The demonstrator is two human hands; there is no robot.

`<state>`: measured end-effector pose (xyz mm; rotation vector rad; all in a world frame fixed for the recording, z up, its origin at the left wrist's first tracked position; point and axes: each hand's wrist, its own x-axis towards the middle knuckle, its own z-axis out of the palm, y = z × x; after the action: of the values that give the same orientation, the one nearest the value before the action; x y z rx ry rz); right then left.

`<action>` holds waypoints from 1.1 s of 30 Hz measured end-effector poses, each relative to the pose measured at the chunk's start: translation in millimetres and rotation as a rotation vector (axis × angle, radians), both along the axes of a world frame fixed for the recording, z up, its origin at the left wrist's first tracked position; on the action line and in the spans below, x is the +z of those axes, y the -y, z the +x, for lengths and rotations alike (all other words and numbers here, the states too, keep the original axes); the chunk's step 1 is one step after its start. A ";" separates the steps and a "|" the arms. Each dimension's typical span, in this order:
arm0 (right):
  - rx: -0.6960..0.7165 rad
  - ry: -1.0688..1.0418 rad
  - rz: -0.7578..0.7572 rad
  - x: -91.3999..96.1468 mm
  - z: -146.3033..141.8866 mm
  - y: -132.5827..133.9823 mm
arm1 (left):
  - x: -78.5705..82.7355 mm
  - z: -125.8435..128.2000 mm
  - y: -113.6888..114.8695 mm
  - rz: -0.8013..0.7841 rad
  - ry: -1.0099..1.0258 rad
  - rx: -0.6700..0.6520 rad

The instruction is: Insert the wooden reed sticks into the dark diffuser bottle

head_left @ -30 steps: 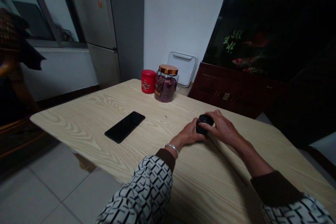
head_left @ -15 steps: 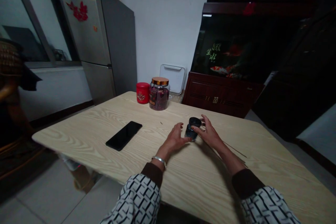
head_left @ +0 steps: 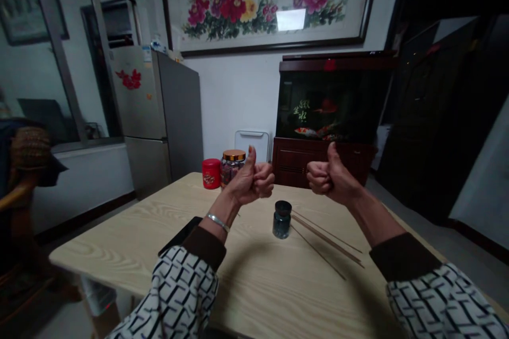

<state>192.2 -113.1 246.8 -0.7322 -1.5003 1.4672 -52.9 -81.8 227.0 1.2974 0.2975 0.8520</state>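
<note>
Both of my hands are raised above the table with thumbs up and the other fingers curled into fists. My left hand [head_left: 252,177] is in front of a big jar [head_left: 228,172] with a copper-coloured lid, partly covering it. On the other side, my right hand [head_left: 333,177] is held up over the far right of the table; neither fist holds anything. Between and below them a small dark glass jar [head_left: 282,225] stands upright with its black lid [head_left: 283,205] on top. Several thin brown sticks [head_left: 328,238] lie to its right.
On the wooden table [head_left: 254,291], a black phone [head_left: 181,235] lies partly behind my left sleeve. A red canister [head_left: 211,174] stands beside the big jar. Beyond the table are a fridge [head_left: 178,116] at left and a fish tank [head_left: 330,106] at right.
My hands have left the small jar and risen apart, fingers closing into fists with thumbs up. The jar now stands alone. The view has tilted upward, showing more of the flower painting.
</note>
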 end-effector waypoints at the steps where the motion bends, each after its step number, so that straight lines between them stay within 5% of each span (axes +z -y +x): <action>1: 0.042 -0.018 0.017 15.3 2.8 1.2 | 12.9 1.0 0.2 -0.011 0.019 0.002; 5: 0.122 -0.086 0.063 34.8 13.2 4.3 | 27.7 7.1 -3.2 -0.062 0.098 -0.045; 14: 0.254 -0.144 -0.122 -78.2 24.8 -16.8 | -73.5 16.2 -30.3 -0.271 0.049 -0.228; 21: 0.165 -0.049 -0.156 -96.7 20.5 -33.8 | -90.4 14.5 -46.4 -0.245 0.070 -0.211; 24: -0.150 0.238 -0.044 -104.5 8.3 -45.9 | -110.9 10.5 -51.8 -0.182 0.132 -0.072; 27: -0.471 0.718 0.243 -117.8 -8.0 -57.5 | -147.5 14.3 -57.0 -0.133 0.110 0.282; 29: -0.540 1.050 0.390 -124.6 -19.4 -63.0 | -175.0 24.6 -60.6 -0.071 -0.053 0.477; 33: -0.496 1.521 0.467 -125.3 -40.1 -70.0 | -215.9 55.5 -66.7 0.167 -0.285 0.457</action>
<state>152.1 -43.1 121.5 -1.9120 -2.2842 -0.0736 2.6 -15.2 11.0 1.5370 0.7843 1.0909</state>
